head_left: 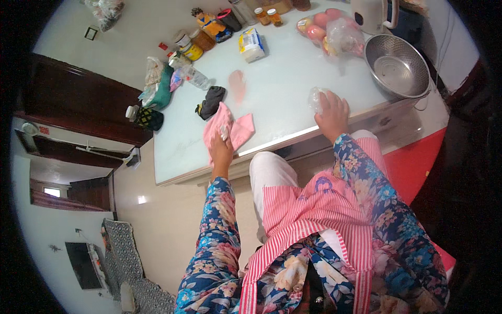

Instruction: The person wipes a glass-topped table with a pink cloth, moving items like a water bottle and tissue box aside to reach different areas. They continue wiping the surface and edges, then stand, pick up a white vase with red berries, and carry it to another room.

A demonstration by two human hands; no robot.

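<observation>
On the white tabletop (282, 90), my left hand (222, 147) rests on a pink cloth (240, 131), with a small whitish thing at its fingers. Whether the fingers grip the cloth is not clear. A dark grey folded cloth (213, 101) touches the pink one at its far side. Near the table's front edge, my right hand (333, 114) lies over a crumpled clear plastic piece (315, 98), which shows past its fingertips; the hold is partly hidden. A reddish patch (237, 84) marks the surface between the hands, farther back.
A metal basin (398, 66) stands at the right beside a bag of apples (319, 27). A tissue pack (251, 45), a toy figure (211, 23), jars (191, 51) and a clear plastic bottle (194, 76) line the back and left. A dark patterned jar (148, 118) stands at the left edge.
</observation>
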